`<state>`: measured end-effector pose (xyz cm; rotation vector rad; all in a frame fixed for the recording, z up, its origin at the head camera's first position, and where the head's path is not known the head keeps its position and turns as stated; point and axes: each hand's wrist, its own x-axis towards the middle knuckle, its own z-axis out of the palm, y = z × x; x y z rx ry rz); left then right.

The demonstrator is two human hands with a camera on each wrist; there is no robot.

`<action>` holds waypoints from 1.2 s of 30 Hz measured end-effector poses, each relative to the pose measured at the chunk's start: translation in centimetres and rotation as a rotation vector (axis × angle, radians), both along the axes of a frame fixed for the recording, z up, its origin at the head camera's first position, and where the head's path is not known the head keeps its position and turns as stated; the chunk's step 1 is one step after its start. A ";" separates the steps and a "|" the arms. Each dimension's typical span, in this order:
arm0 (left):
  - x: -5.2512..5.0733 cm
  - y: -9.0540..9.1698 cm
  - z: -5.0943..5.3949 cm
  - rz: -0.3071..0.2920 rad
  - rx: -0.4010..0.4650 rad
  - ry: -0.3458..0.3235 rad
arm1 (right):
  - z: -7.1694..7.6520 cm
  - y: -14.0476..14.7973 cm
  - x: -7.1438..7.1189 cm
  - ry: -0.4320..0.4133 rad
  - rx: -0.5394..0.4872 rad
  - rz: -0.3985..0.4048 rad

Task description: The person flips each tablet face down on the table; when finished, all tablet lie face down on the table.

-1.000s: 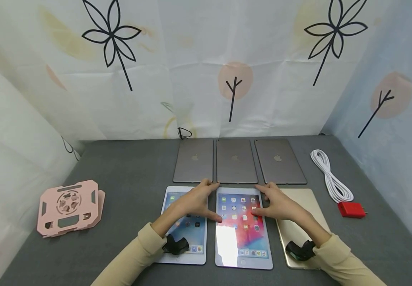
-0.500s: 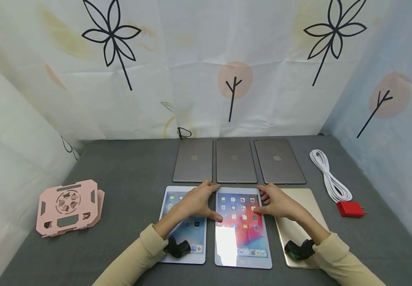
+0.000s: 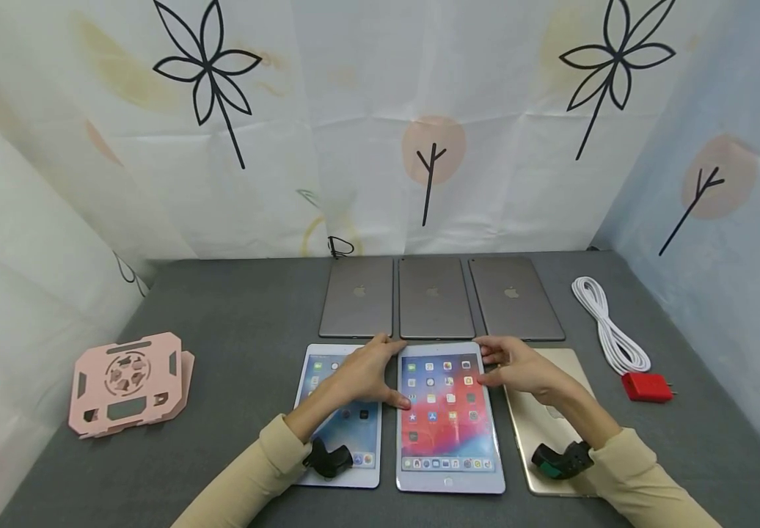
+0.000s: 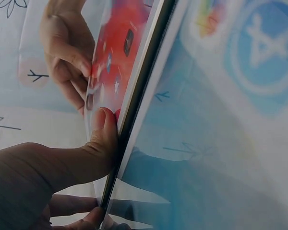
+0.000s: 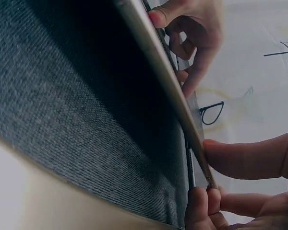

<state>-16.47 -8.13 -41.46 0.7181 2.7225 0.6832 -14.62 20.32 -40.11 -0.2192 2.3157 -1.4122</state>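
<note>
A white-framed tablet (image 3: 449, 433), its lit screen full of app icons, lies in front of me with its right side tipped up off the cloth. My right hand (image 3: 520, 367) pinches its upper right edge, thumb (image 5: 245, 155) on the face and fingertips (image 5: 199, 201) beneath. At the upper left corner my left hand (image 3: 365, 372) grips it, thumb (image 4: 103, 136) on the left border. Under my left forearm lies a second lit white tablet (image 3: 353, 433). A gold tablet (image 3: 532, 433), back up, is partly hidden by my right arm.
Three grey tablets, left (image 3: 356, 301), middle (image 3: 434, 301) and right (image 3: 515, 301), lie face down behind. A pink slotted stand (image 3: 129, 385) sits at left. At right are a coiled white cable (image 3: 607, 326) and a red charger plug (image 3: 647, 386). Fabric walls (image 3: 353, 147) enclose the table.
The middle tablet's right side has risen, and the glare has left its screen. My right hand has gone from lying over its edge to pinching it. My left hand stays put.
</note>
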 end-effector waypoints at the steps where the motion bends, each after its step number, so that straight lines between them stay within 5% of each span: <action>1: 0.0 0.0 0.0 -0.001 -0.001 0.001 | 0.1 0.1 0.0 -0.004 -0.011 -0.002; 23: 0.5 1.3 0.3 -0.047 0.009 -0.020 | 1.8 1.7 0.8 -0.001 -0.230 0.036; 36: 1.0 3.8 0.1 -0.098 0.013 0.005 | 3.5 2.3 1.7 0.120 -0.232 0.046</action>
